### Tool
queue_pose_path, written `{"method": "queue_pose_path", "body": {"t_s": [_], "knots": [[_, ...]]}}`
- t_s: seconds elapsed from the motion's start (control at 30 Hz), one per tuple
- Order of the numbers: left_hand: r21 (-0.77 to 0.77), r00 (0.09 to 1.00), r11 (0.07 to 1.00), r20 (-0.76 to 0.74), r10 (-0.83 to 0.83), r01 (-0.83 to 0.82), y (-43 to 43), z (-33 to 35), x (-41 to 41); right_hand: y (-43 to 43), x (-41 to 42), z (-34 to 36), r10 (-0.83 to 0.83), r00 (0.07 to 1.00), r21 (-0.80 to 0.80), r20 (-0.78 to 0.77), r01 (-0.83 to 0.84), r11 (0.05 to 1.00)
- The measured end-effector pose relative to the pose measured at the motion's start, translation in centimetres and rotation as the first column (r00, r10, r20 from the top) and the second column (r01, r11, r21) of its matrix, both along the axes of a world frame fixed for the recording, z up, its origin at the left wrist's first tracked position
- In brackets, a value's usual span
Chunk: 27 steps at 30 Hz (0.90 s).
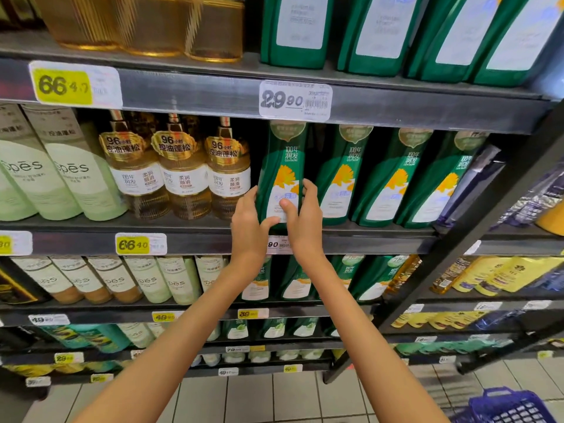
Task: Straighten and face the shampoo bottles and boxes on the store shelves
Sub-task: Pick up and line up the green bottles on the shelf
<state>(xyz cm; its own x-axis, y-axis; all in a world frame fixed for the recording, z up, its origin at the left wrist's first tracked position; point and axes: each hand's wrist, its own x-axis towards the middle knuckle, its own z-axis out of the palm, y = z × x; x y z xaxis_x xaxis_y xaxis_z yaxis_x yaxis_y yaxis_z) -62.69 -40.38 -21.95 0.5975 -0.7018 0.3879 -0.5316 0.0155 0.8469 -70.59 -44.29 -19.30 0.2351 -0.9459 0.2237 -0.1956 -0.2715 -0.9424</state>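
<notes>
A green shampoo bottle (282, 166) with a yellow flower label stands at the left end of a row of like green bottles (387, 178) on the second shelf. My left hand (251, 221) grips its lower left side, thumb across the front. My right hand (303, 215) grips its lower right side, thumb on the white label and fingers round the right edge. The label faces me. Left of it stand three amber bottles (180, 169) with gold caps.
Pale green "Spes" tubes (61, 172) fill the shelf's left end. The shelf edge (213, 242) carries price tags. More bottles stand on the shelves above and below. A blue basket (506, 407) sits on the tiled floor at the lower right. A second rack adjoins at the right.
</notes>
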Motion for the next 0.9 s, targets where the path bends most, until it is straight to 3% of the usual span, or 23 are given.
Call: {"method": "queue_pose_path", "body": {"t_s": [0.17, 0.5, 0.6, 0.8, 0.9], "knots": [[0.006, 0.999, 1.0, -0.046, 0.026, -0.026, -0.3, -0.1, -0.5, 1.8, -1.0, -1.5, 0.017, 0.997, -0.069, -0.081, -0.023, 0.997], [0.018, 0.985, 0.986, -0.032, 0.168, -0.167, -0.1, -0.8, -1.7, 2.6, -2.9, -2.6, 0.057, 0.993, 0.067, -0.104, -0.05, 0.996], [0.041, 0.986, 0.985, 0.026, 0.164, -0.165, -0.2, -0.5, -1.3, 2.5, -3.0, -2.3, 0.069, 0.99, 0.072, -0.123, -0.06, 0.996], [0.117, 0.947, 0.977, 0.289, 0.141, -0.181, -0.4, -0.1, -1.1, 1.9, -2.5, -2.1, 0.097, 0.965, 0.048, -0.245, -0.088, 0.995], [0.116, 0.945, 0.976, 0.294, 0.145, -0.186, -0.4, 0.0, -1.2, 1.7, -2.5, -2.1, 0.117, 0.958, 0.069, -0.262, -0.103, 0.992]]}}
